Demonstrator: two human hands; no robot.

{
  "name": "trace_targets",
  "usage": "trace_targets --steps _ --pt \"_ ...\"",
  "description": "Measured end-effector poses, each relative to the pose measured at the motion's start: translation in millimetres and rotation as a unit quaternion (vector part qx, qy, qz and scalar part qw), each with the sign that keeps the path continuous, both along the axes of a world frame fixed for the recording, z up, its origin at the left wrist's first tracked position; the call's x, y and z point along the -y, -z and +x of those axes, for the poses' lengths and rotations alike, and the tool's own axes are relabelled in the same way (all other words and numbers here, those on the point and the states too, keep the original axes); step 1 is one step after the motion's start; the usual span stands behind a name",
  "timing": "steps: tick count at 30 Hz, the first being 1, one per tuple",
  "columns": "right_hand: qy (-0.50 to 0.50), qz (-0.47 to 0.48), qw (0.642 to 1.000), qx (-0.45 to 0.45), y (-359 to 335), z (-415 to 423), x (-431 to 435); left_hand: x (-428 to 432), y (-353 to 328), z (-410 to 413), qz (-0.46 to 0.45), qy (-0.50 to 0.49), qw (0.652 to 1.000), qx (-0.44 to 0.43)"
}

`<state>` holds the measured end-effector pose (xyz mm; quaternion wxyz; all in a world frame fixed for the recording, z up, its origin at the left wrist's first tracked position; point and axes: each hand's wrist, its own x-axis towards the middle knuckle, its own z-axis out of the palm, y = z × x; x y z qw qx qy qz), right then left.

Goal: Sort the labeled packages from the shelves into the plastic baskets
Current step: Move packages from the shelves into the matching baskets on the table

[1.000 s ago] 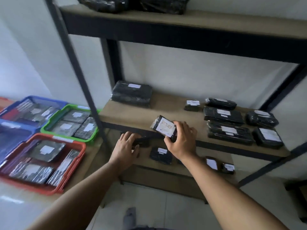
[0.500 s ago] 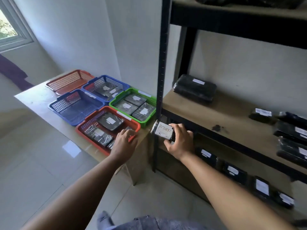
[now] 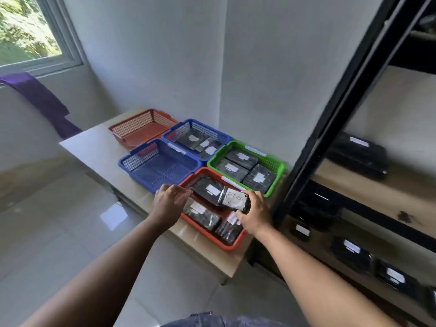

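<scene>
Two hands meet over the near red basket [image 3: 203, 232] at the table's front edge. Our right hand [image 3: 253, 214] grips the package [image 3: 233, 199], thumb and fingers wrapped round its right end, so the black parcel juts left from the palm with its white label facing up and the handwritten word "RETURN" readable. It hangs just above the basket's right half, over other black packages [image 3: 207, 188] already lying inside. Our left hand [image 3: 168, 201] sits well apart from the parcel, its fingers curled over the basket's left rim. Beyond, on the same table [image 3: 94, 147], we see the near blue basket [image 3: 162, 168] to the left and the green basket [image 3: 220, 152] holding three labelled parcels. Farther back stand a far blue basket [image 3: 205, 128] with more parcels and a far red basket [image 3: 139, 133]. To the right, the shelf [image 3: 377, 197] carries further parcels.
</scene>
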<state>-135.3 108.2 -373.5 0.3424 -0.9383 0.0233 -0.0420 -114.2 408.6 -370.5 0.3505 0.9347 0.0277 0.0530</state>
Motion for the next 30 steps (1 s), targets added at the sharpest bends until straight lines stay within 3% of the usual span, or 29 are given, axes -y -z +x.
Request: trace_targets --steps 13,23,30 --pt "0.063 0.026 0.998 -0.014 0 89 -109 -102 16 62 -0.041 -0.022 0.998 -0.044" --pt "0.094 0.091 0.989 -0.067 15 235 -196 -157 1 158 0.023 0.033 0.995 -0.087" --pt "0.076 0.077 0.989 -0.102 20 301 -222 -188 -3 227 0.02 0.026 0.995 -0.09"
